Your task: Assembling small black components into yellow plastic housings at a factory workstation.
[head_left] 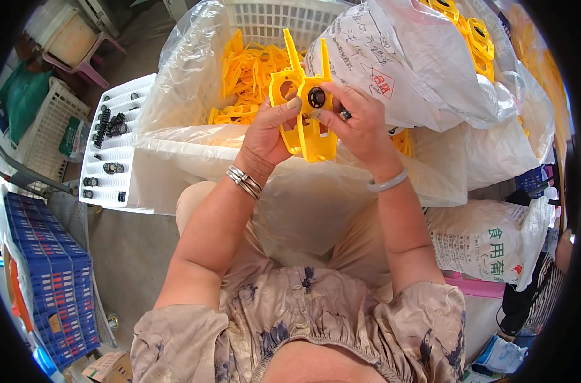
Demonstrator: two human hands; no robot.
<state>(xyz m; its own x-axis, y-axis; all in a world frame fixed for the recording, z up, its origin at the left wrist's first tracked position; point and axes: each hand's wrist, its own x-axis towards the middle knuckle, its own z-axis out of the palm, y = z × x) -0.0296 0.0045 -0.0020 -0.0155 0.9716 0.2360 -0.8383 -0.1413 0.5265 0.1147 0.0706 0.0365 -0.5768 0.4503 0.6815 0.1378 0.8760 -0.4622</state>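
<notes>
A yellow plastic part (319,142) with two long prongs is held upright over the plastic-lined crate. My left hand (268,133) is closed around its lower left side, with the thumb across the front. A black round piece (316,97) sits in the upper right of the yellow part. My right hand (362,124) is closed at that piece, with index finger above and thumb below it. Another small black piece (345,113) shows between the right fingers. Many similar yellow parts (255,67) lie in the crate beyond my hands.
At the left, a white ribbed tray (132,127) holds several black round pieces. A white woven sack (392,64) leans over the white crate's (258,22) right side. Blue crates (54,287) are stacked at lower left. Another printed sack (475,242) lies at right.
</notes>
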